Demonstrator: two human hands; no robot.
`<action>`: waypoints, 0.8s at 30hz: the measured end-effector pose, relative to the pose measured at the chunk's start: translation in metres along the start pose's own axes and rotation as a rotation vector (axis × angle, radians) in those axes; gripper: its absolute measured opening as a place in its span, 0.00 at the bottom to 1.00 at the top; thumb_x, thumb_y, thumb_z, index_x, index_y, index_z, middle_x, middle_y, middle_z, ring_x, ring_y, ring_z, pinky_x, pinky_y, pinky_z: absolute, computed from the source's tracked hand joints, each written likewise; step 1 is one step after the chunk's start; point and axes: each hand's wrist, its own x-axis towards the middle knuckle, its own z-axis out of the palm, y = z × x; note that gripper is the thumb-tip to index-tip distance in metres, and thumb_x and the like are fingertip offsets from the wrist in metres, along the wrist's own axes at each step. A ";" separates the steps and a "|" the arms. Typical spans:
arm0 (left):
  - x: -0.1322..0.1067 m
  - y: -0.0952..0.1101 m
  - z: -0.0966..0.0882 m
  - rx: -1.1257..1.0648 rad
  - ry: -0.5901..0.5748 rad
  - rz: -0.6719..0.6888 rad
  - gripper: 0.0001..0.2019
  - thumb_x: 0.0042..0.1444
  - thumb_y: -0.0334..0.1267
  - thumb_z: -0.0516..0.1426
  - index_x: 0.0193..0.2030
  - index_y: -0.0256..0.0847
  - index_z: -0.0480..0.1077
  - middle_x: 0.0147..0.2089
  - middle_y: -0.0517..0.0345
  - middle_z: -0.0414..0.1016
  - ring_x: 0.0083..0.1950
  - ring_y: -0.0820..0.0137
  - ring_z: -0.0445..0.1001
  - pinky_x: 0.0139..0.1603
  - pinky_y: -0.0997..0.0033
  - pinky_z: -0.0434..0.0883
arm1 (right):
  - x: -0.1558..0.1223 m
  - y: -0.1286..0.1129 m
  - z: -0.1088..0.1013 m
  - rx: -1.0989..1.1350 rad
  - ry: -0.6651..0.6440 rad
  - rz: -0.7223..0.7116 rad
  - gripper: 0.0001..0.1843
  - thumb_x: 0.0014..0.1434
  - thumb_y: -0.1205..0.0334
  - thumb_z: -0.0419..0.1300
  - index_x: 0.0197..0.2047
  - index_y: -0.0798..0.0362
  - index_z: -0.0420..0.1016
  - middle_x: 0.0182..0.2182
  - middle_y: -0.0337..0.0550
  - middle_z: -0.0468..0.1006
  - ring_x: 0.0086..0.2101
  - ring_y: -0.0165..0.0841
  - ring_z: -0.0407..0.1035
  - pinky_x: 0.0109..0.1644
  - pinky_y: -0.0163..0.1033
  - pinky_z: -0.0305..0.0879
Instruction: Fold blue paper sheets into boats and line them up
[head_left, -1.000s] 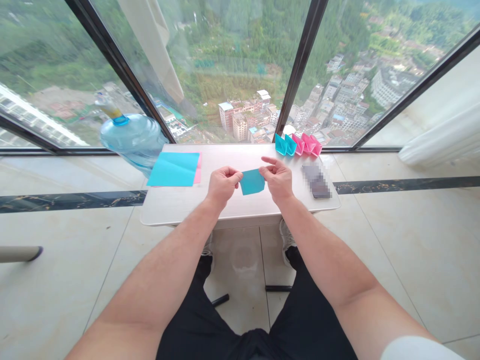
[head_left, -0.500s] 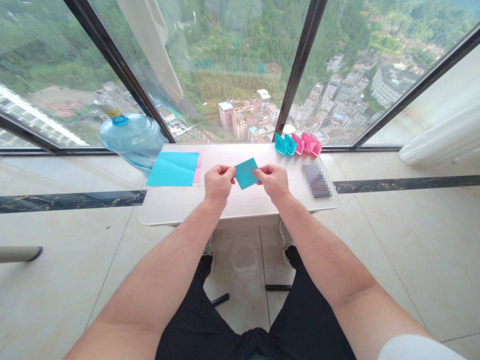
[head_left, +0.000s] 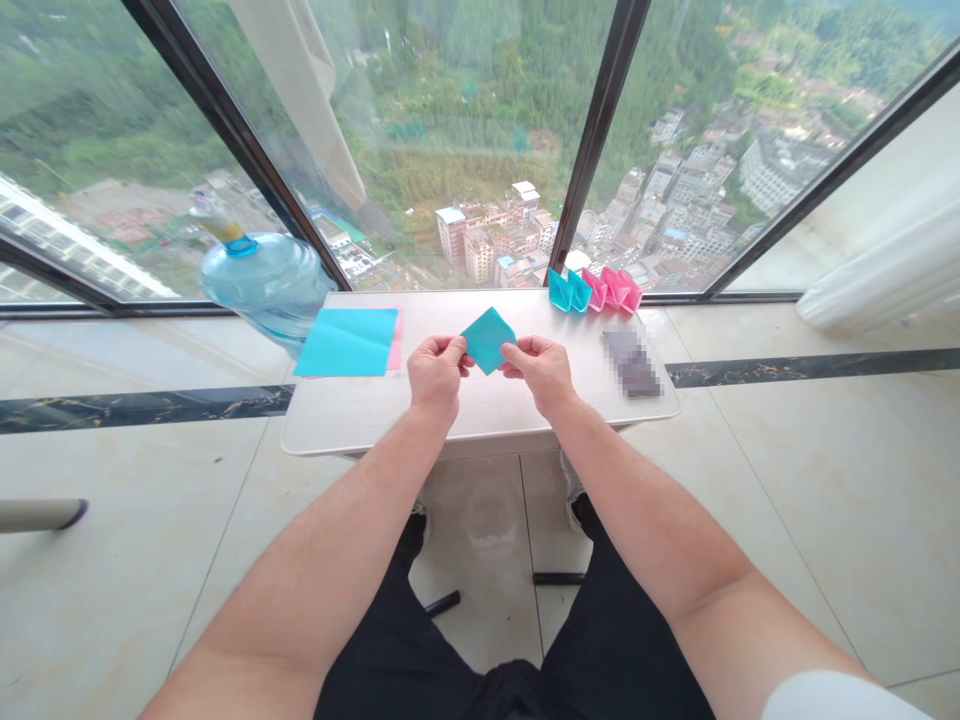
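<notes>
Between my two hands a small folded square of turquoise paper (head_left: 488,340) is held up over the table, turned so that one corner points away from me. My left hand (head_left: 438,372) pinches its left corner between thumb and fingers. The right-hand edge is gripped the same way by my right hand (head_left: 541,370). To the left lies a stack of flat paper sheets (head_left: 347,342), turquoise on top with pink showing beneath. Several folded paper pieces (head_left: 596,290), turquoise and pink, stand in a row at the table's far right.
A small pale table (head_left: 360,415) stands before me against tall windows. On its right lies a phone-like dark object (head_left: 631,362), blurred out. A large blue water bottle (head_left: 262,280) leans at the table's left. A pale tube (head_left: 41,515) shows at far left.
The turquoise square has been turned in my hands, from a slight tilt to a diamond with a corner pointing away. My right hand has slid a little lower along its edge.
</notes>
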 end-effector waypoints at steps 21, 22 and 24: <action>-0.002 0.003 0.006 -0.190 0.088 -0.159 0.05 0.49 0.32 0.63 0.28 0.37 0.70 0.20 0.62 0.67 0.22 0.78 0.65 0.21 0.78 0.57 | -0.005 0.011 0.008 0.004 -0.004 0.006 0.16 0.47 0.49 0.70 0.26 0.53 0.75 0.22 0.41 0.80 0.26 0.33 0.76 0.33 0.38 0.74; -0.002 0.003 0.006 -0.193 0.093 -0.165 0.05 0.49 0.32 0.63 0.28 0.37 0.70 0.20 0.62 0.67 0.22 0.78 0.65 0.21 0.78 0.57 | -0.006 0.012 0.008 -0.007 -0.024 0.019 0.16 0.47 0.50 0.71 0.26 0.53 0.75 0.22 0.41 0.81 0.26 0.34 0.76 0.33 0.38 0.74; -0.002 0.001 0.005 -0.179 0.096 -0.170 0.06 0.49 0.31 0.63 0.28 0.37 0.70 0.20 0.62 0.67 0.22 0.78 0.64 0.21 0.78 0.56 | -0.006 0.012 0.008 -0.036 -0.026 0.026 0.15 0.47 0.51 0.70 0.25 0.53 0.74 0.22 0.42 0.81 0.26 0.33 0.76 0.33 0.37 0.73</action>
